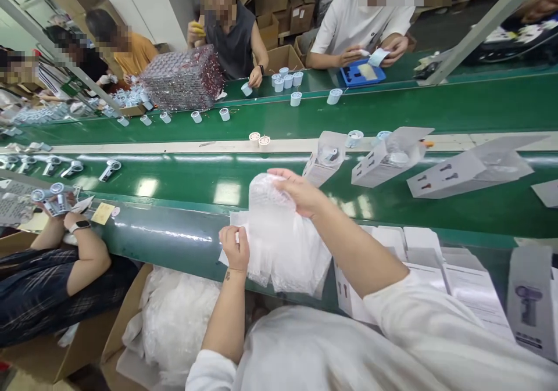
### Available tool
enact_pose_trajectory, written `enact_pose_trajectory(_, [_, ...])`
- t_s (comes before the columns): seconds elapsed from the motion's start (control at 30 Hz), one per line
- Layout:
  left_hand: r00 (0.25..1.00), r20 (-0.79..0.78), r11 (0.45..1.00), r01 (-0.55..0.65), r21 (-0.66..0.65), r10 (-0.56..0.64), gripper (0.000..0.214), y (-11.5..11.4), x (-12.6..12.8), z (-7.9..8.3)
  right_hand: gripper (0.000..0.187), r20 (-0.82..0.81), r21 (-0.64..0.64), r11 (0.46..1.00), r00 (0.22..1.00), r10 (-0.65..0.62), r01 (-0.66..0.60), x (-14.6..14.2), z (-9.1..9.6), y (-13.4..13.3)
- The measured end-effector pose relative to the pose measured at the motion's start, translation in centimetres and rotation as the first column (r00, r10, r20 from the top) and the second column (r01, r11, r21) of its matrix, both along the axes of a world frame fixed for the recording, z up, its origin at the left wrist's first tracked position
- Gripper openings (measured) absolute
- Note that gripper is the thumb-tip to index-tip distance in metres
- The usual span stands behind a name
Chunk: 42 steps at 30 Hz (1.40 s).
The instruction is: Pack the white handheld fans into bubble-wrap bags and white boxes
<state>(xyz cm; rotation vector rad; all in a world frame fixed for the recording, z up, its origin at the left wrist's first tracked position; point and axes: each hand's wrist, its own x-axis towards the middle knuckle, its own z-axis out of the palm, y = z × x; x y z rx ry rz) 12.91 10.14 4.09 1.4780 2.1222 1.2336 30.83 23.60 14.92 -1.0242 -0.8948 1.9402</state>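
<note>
My right hand (pixel 300 192) pinches the upper edge of a translucent bubble-wrap bag (pixel 271 208), which stands partly raised before me. Below it, more clear bags (pixel 300 257) lie in a loose pile on the near bench. At the pile's left edge is my left hand (pixel 235 248), its fingers curled in; a bit of white shows by the thumb, but what it grips is unclear. Beyond my right hand an opened white box (pixel 326 157) on the green belt holds a wrapped item.
More open boxes (pixel 387 157) stand right on the belt (pixel 192 179). Flat white cartons (pixel 418 251) lie by my right arm. A cardboard box of plastic bags (pixel 174 315) is at lower left. Handheld fans (pixel 110 169) lie on the belt at left. Co-workers sit opposite and at left.
</note>
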Motion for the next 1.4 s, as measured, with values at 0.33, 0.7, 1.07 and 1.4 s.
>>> enact_pose_trajectory(0.33, [0.662,0.75,1.0,-0.015,-0.006,0.014,0.041,1.2,1.5,7.8,0.043,-0.325,-0.032,0.976,0.925,0.195,-0.217,-5.1,-2.5,-8.2])
enact_pose_trajectory(0.7, [0.859,0.511,0.991,-0.102,0.087,0.044,0.023,-2.2,-5.8,9.8,0.04,0.131,0.196,0.98,0.989,-0.065,0.038,-5.9,-2.3,-9.6])
enact_pose_trajectory(1.07, [0.897,0.413,0.952,-0.25,0.178,0.158,0.025,-3.8,-4.8,7.2,0.047,-0.043,-0.136,0.953,0.96,-0.277,0.269,-11.9,-2.9,-13.9])
enact_pose_trajectory(1.4, [0.929,0.367,0.976,-0.118,0.186,0.042,0.026,-2.3,-8.4,6.1,0.039,0.287,0.205,0.965,0.933,-0.217,0.162,-10.4,-5.0,-14.4])
